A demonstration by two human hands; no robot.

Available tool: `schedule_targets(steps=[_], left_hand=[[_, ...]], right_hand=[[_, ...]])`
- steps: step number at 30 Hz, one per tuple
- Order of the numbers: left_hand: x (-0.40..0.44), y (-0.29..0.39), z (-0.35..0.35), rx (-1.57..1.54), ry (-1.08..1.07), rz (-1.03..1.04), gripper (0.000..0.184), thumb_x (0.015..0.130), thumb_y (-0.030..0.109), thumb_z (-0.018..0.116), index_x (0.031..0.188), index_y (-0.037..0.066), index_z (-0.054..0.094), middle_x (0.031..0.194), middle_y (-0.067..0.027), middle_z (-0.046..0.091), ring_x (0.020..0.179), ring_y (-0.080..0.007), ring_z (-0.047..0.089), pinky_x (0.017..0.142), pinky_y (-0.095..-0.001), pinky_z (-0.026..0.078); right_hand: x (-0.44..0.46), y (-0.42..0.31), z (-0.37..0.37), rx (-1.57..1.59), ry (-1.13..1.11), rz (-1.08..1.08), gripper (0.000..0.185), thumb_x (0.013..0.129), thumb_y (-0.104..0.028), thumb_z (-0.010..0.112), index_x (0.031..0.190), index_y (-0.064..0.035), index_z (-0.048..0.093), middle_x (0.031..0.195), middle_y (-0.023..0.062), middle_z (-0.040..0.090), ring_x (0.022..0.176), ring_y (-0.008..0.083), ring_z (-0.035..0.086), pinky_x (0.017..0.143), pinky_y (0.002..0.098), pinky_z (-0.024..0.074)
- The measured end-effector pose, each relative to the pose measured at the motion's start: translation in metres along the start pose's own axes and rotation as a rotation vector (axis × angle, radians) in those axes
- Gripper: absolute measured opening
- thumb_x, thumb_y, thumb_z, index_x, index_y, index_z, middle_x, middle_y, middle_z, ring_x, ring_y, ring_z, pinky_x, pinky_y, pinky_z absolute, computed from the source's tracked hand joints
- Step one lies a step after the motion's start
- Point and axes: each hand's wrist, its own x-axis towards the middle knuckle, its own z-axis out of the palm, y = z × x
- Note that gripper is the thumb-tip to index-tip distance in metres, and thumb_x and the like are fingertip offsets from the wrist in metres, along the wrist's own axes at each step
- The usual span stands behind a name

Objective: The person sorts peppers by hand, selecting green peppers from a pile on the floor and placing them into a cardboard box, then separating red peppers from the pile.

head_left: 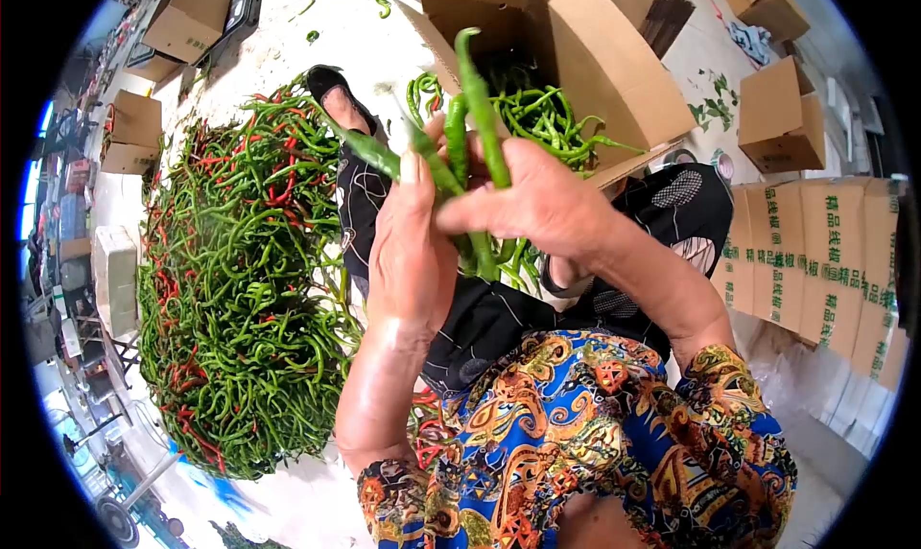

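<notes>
Several long green chili peppers (477, 103) are bunched between my two hands, in front of my lap, their ends sticking up and out past the fingers. My left hand (411, 237) is closed around the lower part of the bunch. From the other side, my right hand (542, 194) grips the peppers, its fingers bent across them and slightly blurred. Just beyond my hands stands an open cardboard box (614, 55) with green chili peppers (542, 117) inside. The palm sides and some of the pepper ends are hidden.
To my left a large heap of green and red chili peppers (249, 290) covers the floor. Flattened printed cartons (806, 261) are stacked at the right, with a smaller cardboard box (782, 117) behind them. More boxes (189, 17) and a black scale-like device (242, 14) stand far left.
</notes>
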Motion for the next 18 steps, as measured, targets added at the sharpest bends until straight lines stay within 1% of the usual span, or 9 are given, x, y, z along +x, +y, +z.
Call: schedule_targets(steps=[2,3,5,6,9,11,13,15,18], left_hand=[[0.008,0.003,0.016,-0.199,0.006,-0.034,0.057,0.104,0.041,0.025,0.14,-0.002,0.037,0.133,-0.014,0.05,0.12,-0.0258,0.049,0.108,-0.037,0.032],[0.01,0.008,0.02,-0.259,-0.019,-0.048,0.058,0.104,0.042,0.025,0.14,-0.002,0.037,0.133,-0.0139,0.05,0.121,-0.0261,0.048,0.109,-0.0371,0.031],[0.015,0.015,0.024,-0.343,-0.03,-0.083,0.06,0.103,0.044,0.028,0.14,-0.002,0.037,0.135,-0.0146,0.049,0.123,-0.0272,0.046,0.11,-0.0395,0.029],[0.015,0.023,0.022,-0.172,-0.067,0.031,0.054,0.102,0.037,0.035,0.138,-0.003,0.04,0.13,-0.0154,0.052,0.119,-0.0271,0.05,0.106,-0.039,0.033],[-0.002,0.05,0.012,0.18,0.206,0.394,0.043,0.099,0.023,0.047,0.131,-0.006,0.048,0.119,-0.0197,0.059,0.107,-0.0285,0.059,0.095,-0.0375,0.046],[-0.017,0.044,-0.027,-0.038,0.179,0.492,0.033,0.096,0.02,0.054,0.119,-0.004,0.055,0.108,-0.0166,0.063,0.087,-0.0198,0.062,0.077,-0.0278,0.052],[-0.021,0.026,-0.047,-0.074,0.247,0.347,0.029,0.094,0.02,0.057,0.113,-0.002,0.057,0.095,-0.0111,0.062,0.079,-0.017,0.062,0.068,-0.0266,0.053],[-0.023,-0.005,-0.047,-0.066,0.343,0.11,0.03,0.093,0.017,0.057,0.117,-0.002,0.055,0.1,-0.0133,0.063,0.083,-0.0181,0.064,0.072,-0.0274,0.054],[-0.03,-0.041,-0.034,-0.184,0.231,-0.173,0.04,0.089,0.012,0.061,0.125,-0.003,0.051,0.111,-0.0147,0.062,0.093,-0.0223,0.065,0.076,-0.0302,0.054]], right_hand=[[0.001,-0.005,0.001,-0.141,0.023,-0.105,0.071,0.081,-0.008,0.071,0.141,-0.0024,0.034,0.101,0.0017,0.063,0.088,0.0071,0.057,0.078,0.0238,0.0471],[0.004,-0.007,-0.007,-0.132,-0.003,-0.123,0.061,0.08,-0.007,0.07,0.134,-0.0017,0.043,0.103,0.0019,0.063,0.092,0.0093,0.06,0.081,0.0253,0.0482],[0.007,-0.013,-0.017,-0.021,-0.013,-0.07,0.049,0.078,-0.006,0.07,0.123,-0.0008,0.053,0.099,0.0024,0.064,0.085,0.0103,0.061,0.08,0.0256,0.0485],[0.0,-0.03,-0.013,0.123,0.004,-0.078,0.038,0.078,-0.011,0.069,0.114,-0.0018,0.06,0.089,0.0016,0.064,0.073,0.0074,0.058,0.067,0.0199,0.0456],[-0.003,-0.046,-0.05,0.133,0.005,-0.275,0.027,0.08,-0.015,0.065,0.103,-0.0028,0.06,0.085,0.0013,0.061,0.055,-0.0009,0.043,0.054,0.0137,0.0352],[-0.005,-0.043,-0.066,0.283,-0.07,-0.359,0.026,0.08,-0.017,0.063,0.1,-0.0044,0.055,0.079,-0.0035,0.052,0.049,-0.0027,0.029,0.05,0.0129,0.0282],[-0.011,-0.034,-0.078,0.314,-0.062,-0.362,0.028,0.078,-0.02,0.063,0.1,-0.006,0.052,0.08,-0.0031,0.048,0.052,-0.0018,0.03,0.051,0.0128,0.0281],[-0.015,-0.029,-0.08,0.404,-0.117,-0.365,0.03,0.076,-0.017,0.062,0.101,-0.0066,0.049,0.082,0.0012,0.048,0.067,0.0065,0.044,0.059,0.0162,0.0351],[-0.02,-0.027,-0.082,0.458,-0.17,-0.383,0.033,0.073,-0.018,0.065,0.099,-0.0071,0.048,0.081,0.0018,0.048,0.071,0.0091,0.046,0.063,0.0195,0.0398]])
